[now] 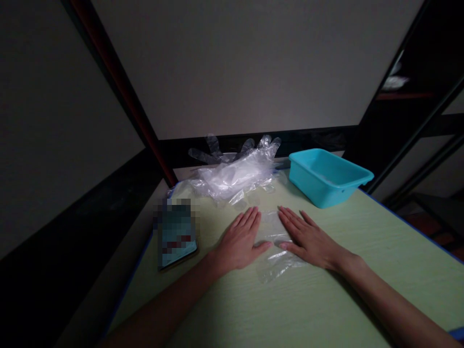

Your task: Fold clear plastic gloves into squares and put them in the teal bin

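My left hand point(240, 240) lies flat on the pale green table point(362, 261), fingers stretched out and pointing away from me. My right hand point(306, 237) lies flat beside it in the same way. Between and under the two hands is a clear plastic glove point(275, 241), pressed flat on the tabletop, its lower end sticking out toward me. Both hands touch its edges. A heap of more clear plastic gloves point(235, 171) lies at the far edge of the table, with several glove fingers standing up.
A turquoise plastic tub point(328, 176) stands at the far right of the table. A phone point(176, 234) lies face up near the left edge. Dark bed-frame bars rise at the left and right, with a pale wall behind.
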A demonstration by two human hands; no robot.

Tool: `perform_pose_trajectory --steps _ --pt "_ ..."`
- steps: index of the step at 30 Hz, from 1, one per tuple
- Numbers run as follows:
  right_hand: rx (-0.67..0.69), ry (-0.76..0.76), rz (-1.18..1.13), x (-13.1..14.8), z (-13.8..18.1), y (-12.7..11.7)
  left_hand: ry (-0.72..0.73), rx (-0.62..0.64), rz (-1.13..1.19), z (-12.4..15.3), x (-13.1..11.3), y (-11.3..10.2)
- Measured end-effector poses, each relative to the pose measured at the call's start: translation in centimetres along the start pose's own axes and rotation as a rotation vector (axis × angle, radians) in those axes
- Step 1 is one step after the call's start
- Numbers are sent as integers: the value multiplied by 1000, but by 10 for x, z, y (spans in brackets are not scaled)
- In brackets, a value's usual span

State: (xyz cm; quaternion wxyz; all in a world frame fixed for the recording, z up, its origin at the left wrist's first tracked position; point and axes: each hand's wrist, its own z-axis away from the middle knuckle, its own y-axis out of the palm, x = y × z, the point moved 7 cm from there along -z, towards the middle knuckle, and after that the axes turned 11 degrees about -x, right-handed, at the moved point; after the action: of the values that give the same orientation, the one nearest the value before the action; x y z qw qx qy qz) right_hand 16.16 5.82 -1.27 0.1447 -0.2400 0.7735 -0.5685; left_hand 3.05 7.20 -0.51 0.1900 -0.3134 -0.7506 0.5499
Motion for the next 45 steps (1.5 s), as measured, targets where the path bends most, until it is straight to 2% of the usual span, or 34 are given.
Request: perform_pose_trajectory --steps 9,15,21,23,26,28,30,37,45 --pt "-2 -125 -88 4 5 -7 21 -9 -31 0 3 3" --pt "20 -118 -125 5 5 -6 23 -20 -14 1 3 3" --pt "1 -118 -270 3 5 -11 -34 -85 181 -2 6 0" --pt "-42 -111 -336 3 4 -19 -139 -165 358 -4 15 -3" --pt "-123 -107 -387 4 4 -39 -428 -383 714 -6 43 -7" --pt "-158 -135 -351 8 9 -49 -600 -511 954 -4 60 -7" --pt "-163 -189 -258 15 18 -55 -688 -559 1103 -4 67 -5" --pt "-129 -373 90 38 56 -50 -729 -408 1216 -5 54 0" --pt "-182 -421 190 48 50 -49 -730 -316 1203 -7 48 7"
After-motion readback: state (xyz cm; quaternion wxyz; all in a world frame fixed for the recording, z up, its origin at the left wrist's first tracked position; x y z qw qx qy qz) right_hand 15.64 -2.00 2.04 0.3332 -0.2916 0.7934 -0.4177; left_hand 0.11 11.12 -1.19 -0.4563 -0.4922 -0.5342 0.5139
